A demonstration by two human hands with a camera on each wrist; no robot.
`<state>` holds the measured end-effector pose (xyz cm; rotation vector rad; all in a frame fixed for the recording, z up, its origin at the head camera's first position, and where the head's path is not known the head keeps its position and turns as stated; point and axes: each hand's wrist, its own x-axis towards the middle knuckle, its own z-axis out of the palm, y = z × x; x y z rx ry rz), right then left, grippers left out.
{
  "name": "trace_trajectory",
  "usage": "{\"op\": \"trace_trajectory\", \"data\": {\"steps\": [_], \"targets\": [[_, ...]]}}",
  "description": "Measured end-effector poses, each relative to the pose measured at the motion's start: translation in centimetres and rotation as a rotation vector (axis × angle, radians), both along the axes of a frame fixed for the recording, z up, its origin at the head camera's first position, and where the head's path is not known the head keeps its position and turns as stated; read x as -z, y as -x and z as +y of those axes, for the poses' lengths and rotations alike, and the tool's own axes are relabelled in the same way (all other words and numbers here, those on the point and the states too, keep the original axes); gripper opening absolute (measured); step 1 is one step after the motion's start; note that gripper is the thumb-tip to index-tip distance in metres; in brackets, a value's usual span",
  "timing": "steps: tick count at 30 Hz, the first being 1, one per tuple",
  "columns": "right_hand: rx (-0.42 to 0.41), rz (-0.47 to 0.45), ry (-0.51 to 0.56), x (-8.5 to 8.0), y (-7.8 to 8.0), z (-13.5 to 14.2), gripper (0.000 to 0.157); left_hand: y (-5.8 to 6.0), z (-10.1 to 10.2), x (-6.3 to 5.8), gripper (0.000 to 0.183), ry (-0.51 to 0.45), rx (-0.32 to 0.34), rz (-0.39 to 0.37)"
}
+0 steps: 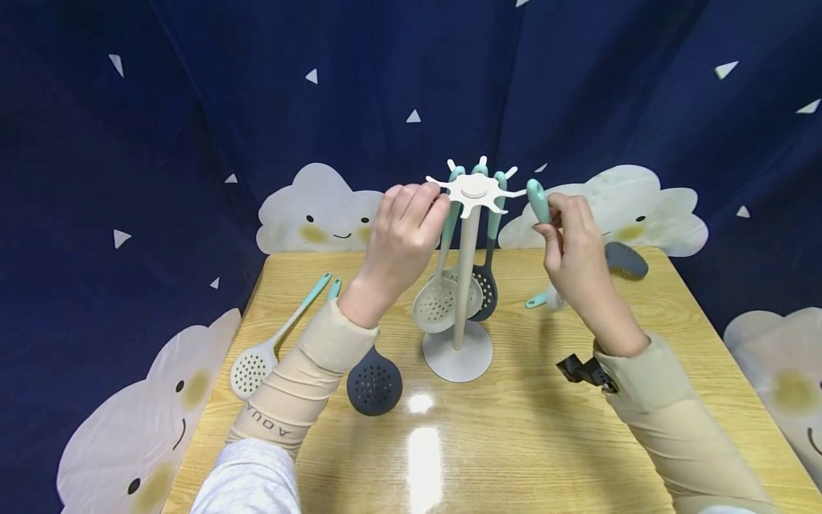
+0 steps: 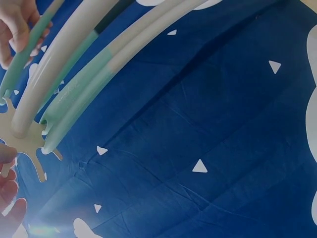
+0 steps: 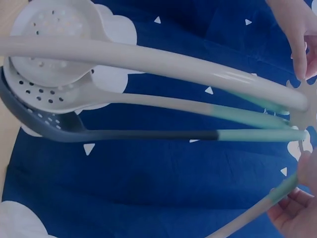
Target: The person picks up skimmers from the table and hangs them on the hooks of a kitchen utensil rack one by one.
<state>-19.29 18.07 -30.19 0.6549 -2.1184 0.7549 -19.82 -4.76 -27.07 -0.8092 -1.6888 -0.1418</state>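
My left hand (image 1: 403, 232) pinches one arm of the white utensil rack (image 1: 474, 190) at its top. To the right, my right hand (image 1: 576, 246) holds a kitchen utensil by its mint-green handle (image 1: 538, 202), its tip close to a rack arm. The pale shaft (image 3: 242, 217) runs down in the right wrist view; that utensil's head is hidden, so its kind cannot be told. From the rack hang a pale perforated skimmer (image 1: 435, 307), a second pale perforated utensil (image 3: 53, 94) and a dark perforated ladle-like one (image 3: 39, 113).
On the wooden table (image 1: 514, 442), a pale perforated turner (image 1: 252, 368) and a dark round skimmer (image 1: 374, 384) lie at left, partly behind my left arm. A mint-green handle (image 1: 536, 300) and a dark utensil head (image 1: 626, 260) lie at right. A blue curtain (image 1: 411, 71) hangs behind.
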Motion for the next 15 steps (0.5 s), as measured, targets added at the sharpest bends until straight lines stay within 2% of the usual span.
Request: {"op": "trace_trajectory", "data": {"steps": [15], "targets": [[-0.037, -0.039, 0.022, -0.03, -0.28, -1.04, 0.025, 0.01, 0.04, 0.05, 0.008, -0.007, 0.007, -0.002]]}}
